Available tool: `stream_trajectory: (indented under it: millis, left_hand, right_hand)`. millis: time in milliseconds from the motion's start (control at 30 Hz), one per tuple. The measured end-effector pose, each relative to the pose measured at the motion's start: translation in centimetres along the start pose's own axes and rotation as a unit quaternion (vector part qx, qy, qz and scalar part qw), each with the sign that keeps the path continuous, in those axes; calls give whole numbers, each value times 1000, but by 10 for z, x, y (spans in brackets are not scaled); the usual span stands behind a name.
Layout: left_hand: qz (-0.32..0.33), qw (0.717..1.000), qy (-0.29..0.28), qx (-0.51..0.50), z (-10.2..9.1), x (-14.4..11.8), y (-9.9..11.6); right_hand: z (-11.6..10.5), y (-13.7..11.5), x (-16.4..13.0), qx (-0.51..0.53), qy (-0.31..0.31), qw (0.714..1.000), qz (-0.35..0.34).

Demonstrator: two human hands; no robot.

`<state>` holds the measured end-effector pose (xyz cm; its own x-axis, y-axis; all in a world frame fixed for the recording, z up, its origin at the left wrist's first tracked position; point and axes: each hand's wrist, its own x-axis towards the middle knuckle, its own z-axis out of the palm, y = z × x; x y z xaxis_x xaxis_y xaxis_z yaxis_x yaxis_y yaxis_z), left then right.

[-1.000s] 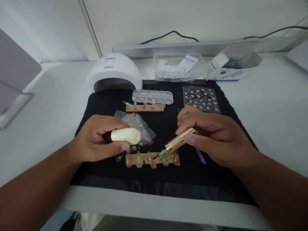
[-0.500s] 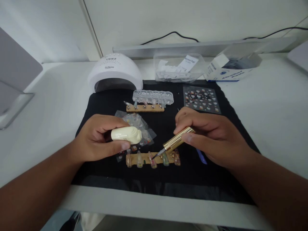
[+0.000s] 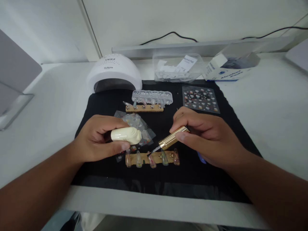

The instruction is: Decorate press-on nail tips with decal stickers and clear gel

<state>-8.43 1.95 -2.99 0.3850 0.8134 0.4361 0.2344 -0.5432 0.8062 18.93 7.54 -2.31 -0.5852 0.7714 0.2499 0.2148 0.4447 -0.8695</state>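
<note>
My left hand [image 3: 101, 138] is closed around a cream nail polish bottle [image 3: 125, 135], tipped on its side with its neck to the right. Between the thumb and fingers of my right hand [image 3: 199, 134] is a gold-capped polish brush [image 3: 170, 139]. Its dark bristle tip is at the upper part of the middle press-on nail [image 3: 152, 161]; whether it touches cannot be made out. That nail sits on a tan strip [image 3: 157, 157] with several other decorated nails. A second strip [image 3: 144, 108] bearing several nails lies farther back.
Behind are a white nail lamp [image 3: 114, 75], a clear divided case [image 3: 152, 97], a clear tub [image 3: 178, 72] of white pieces and an alcohol pad box [image 3: 229, 69]. Sticker sheets [image 3: 201, 98] lie on the black mat [image 3: 115, 176]. A blue item [image 3: 201, 158] is partly under my right hand.
My right hand has shifted left with the brush, moving its tip left and up along the middle nail. My left hand holds the bottle almost still.
</note>
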Motion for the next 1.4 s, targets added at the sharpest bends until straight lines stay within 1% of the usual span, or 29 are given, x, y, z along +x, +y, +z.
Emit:
stream_trajectory:
  millis: [133,233,300,400,500,600,733,900,1033,1200,1400]
  left_hand:
    - [0,1000,-1,1,0,0,0]
    - [0,1000,0,4,0,0,0]
    - [0,1000,2,3,-1,0,1]
    - [2,1000,-1,4,-1,0,1]
    - [3,1000,-3,7,-1,-1,0]
    - [8,1000,0,10,-1,-1,-1]
    - [15,1000,-5,17,0,0,0]
    - [13,1000,-20,16,2,2,2]
    - [7,1000,-23,8,3,2,2]
    - [0,1000,-23,-10,4,1,3]
    - [5,1000,-20,-16,5,2,0]
  right_hand:
    - [-1,1,-1,-28,21,999,16]
    - [-1,1,-4,4,26,1000,3]
    - [0,0,-4,11,17,1000,-10]
    - [2,-2,-4,-31,13,999,-17]
    - [1,-2,-3,-60,29,998,-21]
    - [-3,1,-5,-12,46,998,-31]
    - [-4,5,-8,81,94,991,-42]
    - [0,6,-10,125,155,979,-42]
    - [4,5,-10,135,183,973,-35]
    - [5,5,-10,127,181,975,-31]
    - [7,3,-11,99,162,980,-54]
